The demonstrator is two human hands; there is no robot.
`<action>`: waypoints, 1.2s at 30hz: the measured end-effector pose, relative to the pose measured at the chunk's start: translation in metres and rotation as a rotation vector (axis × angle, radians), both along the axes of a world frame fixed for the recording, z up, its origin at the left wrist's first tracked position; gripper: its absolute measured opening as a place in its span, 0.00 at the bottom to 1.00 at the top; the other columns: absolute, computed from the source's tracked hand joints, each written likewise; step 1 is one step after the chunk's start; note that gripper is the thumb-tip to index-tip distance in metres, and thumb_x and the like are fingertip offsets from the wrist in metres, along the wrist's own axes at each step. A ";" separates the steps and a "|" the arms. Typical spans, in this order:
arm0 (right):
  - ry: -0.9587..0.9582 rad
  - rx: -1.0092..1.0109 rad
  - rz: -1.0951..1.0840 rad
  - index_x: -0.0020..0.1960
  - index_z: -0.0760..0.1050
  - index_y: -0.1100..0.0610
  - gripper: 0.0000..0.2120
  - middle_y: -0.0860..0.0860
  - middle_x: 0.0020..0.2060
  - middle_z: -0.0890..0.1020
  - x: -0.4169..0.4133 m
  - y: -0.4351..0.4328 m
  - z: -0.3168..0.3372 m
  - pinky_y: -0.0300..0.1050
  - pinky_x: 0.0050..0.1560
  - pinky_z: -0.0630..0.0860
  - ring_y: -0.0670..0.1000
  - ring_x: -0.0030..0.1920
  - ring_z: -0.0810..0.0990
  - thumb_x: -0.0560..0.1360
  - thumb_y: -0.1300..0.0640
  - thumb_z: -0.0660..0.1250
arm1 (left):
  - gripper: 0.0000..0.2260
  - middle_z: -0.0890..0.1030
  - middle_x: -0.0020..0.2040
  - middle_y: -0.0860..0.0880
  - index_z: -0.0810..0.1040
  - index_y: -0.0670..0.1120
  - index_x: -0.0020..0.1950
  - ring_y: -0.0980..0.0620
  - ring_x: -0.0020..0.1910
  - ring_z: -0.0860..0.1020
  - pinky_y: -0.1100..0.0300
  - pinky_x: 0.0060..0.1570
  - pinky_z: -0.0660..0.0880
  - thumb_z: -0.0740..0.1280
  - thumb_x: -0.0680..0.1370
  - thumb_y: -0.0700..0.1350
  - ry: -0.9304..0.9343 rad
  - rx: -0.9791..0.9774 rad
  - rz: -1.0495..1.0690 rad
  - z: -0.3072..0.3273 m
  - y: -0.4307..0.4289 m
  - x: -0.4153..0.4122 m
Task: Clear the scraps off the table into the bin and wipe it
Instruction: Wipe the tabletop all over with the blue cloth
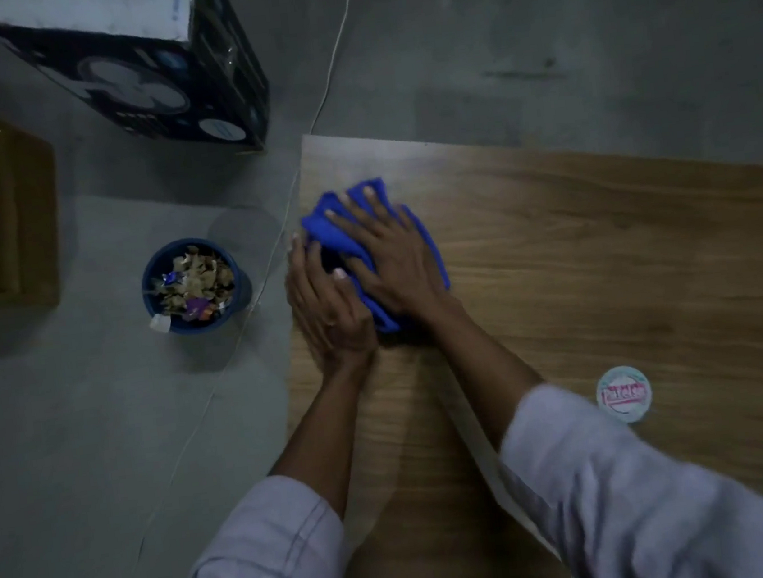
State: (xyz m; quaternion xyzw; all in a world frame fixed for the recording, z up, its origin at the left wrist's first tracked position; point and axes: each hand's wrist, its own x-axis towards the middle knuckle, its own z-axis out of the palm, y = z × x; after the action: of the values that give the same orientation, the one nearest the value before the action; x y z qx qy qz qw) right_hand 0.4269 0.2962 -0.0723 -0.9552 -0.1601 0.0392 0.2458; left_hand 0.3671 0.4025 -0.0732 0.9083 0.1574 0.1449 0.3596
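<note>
The table (600, 242) fills the right of the frame; the bin (195, 284), holding scraps, stands on the floor at centre left. Right hand (390, 259) lies flat on the blue cloth (427, 246); left hand (324, 304) cups the table's left edge beside it. Risk: a wide stroke could knock the small round tin (623, 394) at lower right.

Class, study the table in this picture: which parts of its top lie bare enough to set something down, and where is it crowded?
Bare: the wide stretch of table right of the blue cloth, beyond the round lid. Crowded: the left edge nearest the bin, where the left hand and right hand press the cloth.
</note>
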 end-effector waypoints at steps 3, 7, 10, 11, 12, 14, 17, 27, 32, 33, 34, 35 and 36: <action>0.012 -0.033 -0.225 0.80 0.63 0.46 0.32 0.47 0.81 0.61 -0.016 -0.026 -0.003 0.59 0.78 0.54 0.54 0.82 0.54 0.75 0.46 0.58 | 0.20 0.72 0.75 0.41 0.71 0.39 0.73 0.43 0.76 0.67 0.44 0.75 0.63 0.58 0.82 0.43 0.006 -0.020 -0.032 0.004 -0.006 -0.004; 0.042 -0.064 -0.359 0.79 0.64 0.45 0.31 0.47 0.80 0.64 0.047 -0.008 0.001 0.60 0.77 0.55 0.56 0.81 0.56 0.76 0.45 0.59 | 0.23 0.72 0.74 0.42 0.70 0.39 0.73 0.43 0.75 0.68 0.42 0.73 0.65 0.64 0.79 0.46 -0.011 -0.143 -0.036 0.004 -0.006 -0.006; 0.078 0.018 -0.281 0.78 0.67 0.45 0.28 0.47 0.78 0.67 0.078 0.036 0.002 0.59 0.79 0.53 0.55 0.80 0.59 0.78 0.47 0.60 | 0.29 0.70 0.73 0.40 0.68 0.37 0.73 0.43 0.74 0.69 0.45 0.72 0.67 0.68 0.76 0.49 -0.079 -0.307 -0.023 0.005 0.003 -0.006; 0.088 0.043 -0.243 0.78 0.67 0.45 0.27 0.47 0.78 0.67 0.077 0.047 0.003 0.58 0.79 0.51 0.54 0.80 0.58 0.78 0.48 0.61 | 0.30 0.69 0.73 0.39 0.68 0.36 0.73 0.42 0.74 0.68 0.48 0.73 0.66 0.68 0.76 0.51 -0.095 -0.356 -0.009 0.007 0.006 -0.007; 0.092 0.056 -0.183 0.77 0.68 0.45 0.26 0.46 0.78 0.67 0.072 0.054 0.004 0.57 0.80 0.49 0.53 0.81 0.57 0.79 0.49 0.61 | 0.31 0.67 0.73 0.37 0.68 0.35 0.73 0.41 0.74 0.67 0.52 0.74 0.65 0.68 0.76 0.52 -0.103 -0.398 0.003 0.009 0.008 -0.008; 0.096 0.057 0.021 0.76 0.70 0.45 0.25 0.44 0.78 0.67 0.048 0.053 0.005 0.57 0.80 0.48 0.52 0.81 0.56 0.79 0.49 0.62 | 0.31 0.65 0.73 0.35 0.67 0.34 0.72 0.41 0.73 0.67 0.54 0.73 0.65 0.68 0.76 0.53 -0.110 -0.458 0.012 0.016 0.011 -0.011; 0.089 0.104 0.156 0.76 0.70 0.45 0.25 0.43 0.77 0.68 -0.008 0.026 0.005 0.61 0.79 0.53 0.51 0.81 0.56 0.79 0.47 0.61 | 0.32 0.64 0.69 0.34 0.69 0.35 0.70 0.41 0.69 0.68 0.54 0.70 0.67 0.68 0.75 0.55 -0.055 -0.442 -0.053 0.022 0.016 -0.019; 0.085 -0.242 -0.647 0.80 0.61 0.41 0.33 0.46 0.82 0.58 -0.058 -0.099 -0.001 0.66 0.78 0.47 0.58 0.82 0.49 0.77 0.31 0.54 | 0.30 0.61 0.73 0.42 0.68 0.41 0.68 0.38 0.71 0.65 0.38 0.66 0.70 0.73 0.74 0.56 -0.006 -0.108 -0.418 0.009 0.020 -0.048; 0.033 -0.211 -0.408 0.80 0.60 0.40 0.35 0.46 0.81 0.58 0.015 -0.035 -0.002 0.64 0.79 0.47 0.59 0.82 0.50 0.76 0.31 0.54 | 0.34 0.62 0.72 0.41 0.68 0.40 0.69 0.41 0.69 0.67 0.43 0.61 0.75 0.72 0.73 0.60 -0.013 -0.112 -0.365 0.005 0.024 -0.045; 0.025 -0.203 -0.335 0.80 0.60 0.40 0.34 0.46 0.81 0.58 0.021 -0.017 -0.001 0.63 0.79 0.47 0.59 0.82 0.50 0.75 0.31 0.52 | 0.35 0.62 0.71 0.40 0.68 0.39 0.69 0.41 0.68 0.68 0.44 0.62 0.75 0.72 0.73 0.61 -0.013 -0.111 -0.341 0.005 0.026 -0.044; 0.023 -0.195 -0.249 0.80 0.60 0.40 0.34 0.46 0.81 0.59 0.023 0.000 -0.001 0.63 0.79 0.47 0.59 0.82 0.50 0.75 0.32 0.51 | 0.35 0.63 0.70 0.39 0.69 0.38 0.69 0.41 0.68 0.68 0.46 0.64 0.74 0.72 0.73 0.61 -0.021 -0.106 -0.321 0.006 0.028 -0.044; 0.019 -0.181 -0.154 0.80 0.61 0.41 0.34 0.46 0.81 0.60 0.020 0.015 0.000 0.63 0.80 0.48 0.58 0.82 0.51 0.75 0.33 0.51 | 0.35 0.64 0.69 0.37 0.69 0.36 0.68 0.39 0.67 0.68 0.47 0.67 0.72 0.71 0.73 0.61 -0.033 -0.108 -0.297 0.006 0.031 -0.044; 0.005 -0.155 -0.060 0.79 0.63 0.42 0.33 0.46 0.80 0.62 0.013 0.026 0.000 0.62 0.80 0.48 0.58 0.82 0.52 0.75 0.36 0.52 | 0.34 0.65 0.67 0.36 0.69 0.35 0.67 0.39 0.66 0.69 0.49 0.68 0.70 0.71 0.74 0.60 -0.050 -0.122 -0.271 0.007 0.034 -0.045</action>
State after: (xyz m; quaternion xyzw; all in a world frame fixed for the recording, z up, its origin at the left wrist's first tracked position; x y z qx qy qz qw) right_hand 0.4397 0.3227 -0.0726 -0.9756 -0.1272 0.0464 0.1726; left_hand 0.3224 0.4362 -0.0658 0.8938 0.0328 0.1075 0.4342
